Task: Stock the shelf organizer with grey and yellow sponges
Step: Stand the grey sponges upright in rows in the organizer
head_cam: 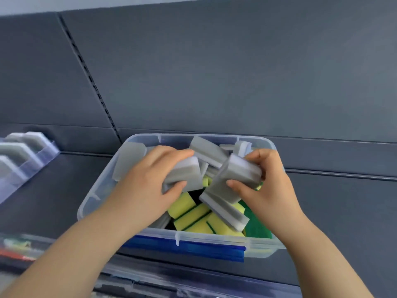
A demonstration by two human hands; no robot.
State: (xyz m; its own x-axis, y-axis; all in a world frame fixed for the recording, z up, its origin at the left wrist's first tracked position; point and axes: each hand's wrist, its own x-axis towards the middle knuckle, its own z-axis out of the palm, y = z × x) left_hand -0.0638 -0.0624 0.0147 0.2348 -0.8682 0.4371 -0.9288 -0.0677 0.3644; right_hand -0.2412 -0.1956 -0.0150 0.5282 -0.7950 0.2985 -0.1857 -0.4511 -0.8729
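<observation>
A clear plastic bin [94,196] sits on the dark shelf, filled with grey sponges and yellow sponges [193,218] with green scrub sides. My left hand [148,179] grips a grey sponge [187,173] over the bin's left half. My right hand [266,186] grips another grey sponge [240,175] over the right half. More grey sponges [206,149] lean against the bin's back wall, and one [223,209] lies across the yellow ones. The shelf organizer [25,155] stands at the far left and holds several upright grey sponges.
The dark shelf [343,211] runs left and right of the bin, backed by a grey panel wall [214,72]. A blue strip [193,248] lies at the bin's front. Below the shelf's front edge, blurred clear packaging [150,280] shows.
</observation>
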